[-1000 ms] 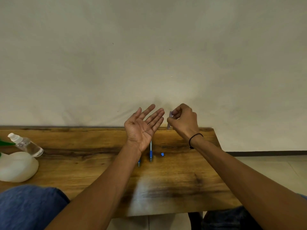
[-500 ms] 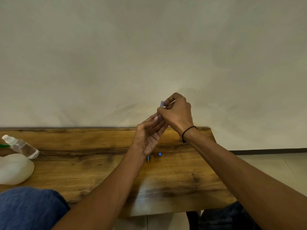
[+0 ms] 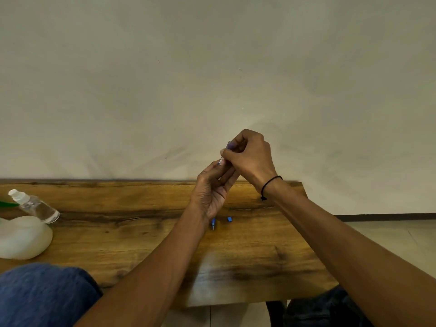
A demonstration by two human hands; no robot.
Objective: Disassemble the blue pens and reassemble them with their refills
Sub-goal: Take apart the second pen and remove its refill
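Observation:
Both hands meet above the far edge of the wooden table [image 3: 132, 234]. My right hand [image 3: 250, 156] pinches a clear pen barrel with a blue end [image 3: 225, 153], held nearly upright. Just below it, my left hand [image 3: 212, 187] curls its fingers round the barrel's lower end. On the table under my left hand lies a blue pen tip piece [image 3: 213, 224], partly hidden by the wrist. A small blue cap [image 3: 229, 219] lies just to its right. The refill is not visible.
A clear small bottle with a white cap [image 3: 34, 206] lies at the table's left, beside a white rounded object [image 3: 22, 237]. A green item [image 3: 7, 204] pokes in at the left edge. A plain wall rises behind the table; blue-clad knees sit below.
My left hand, open with its palm up a second ago, has closed and risen to meet my right hand on the pen barrel. My right hand lifted slightly.

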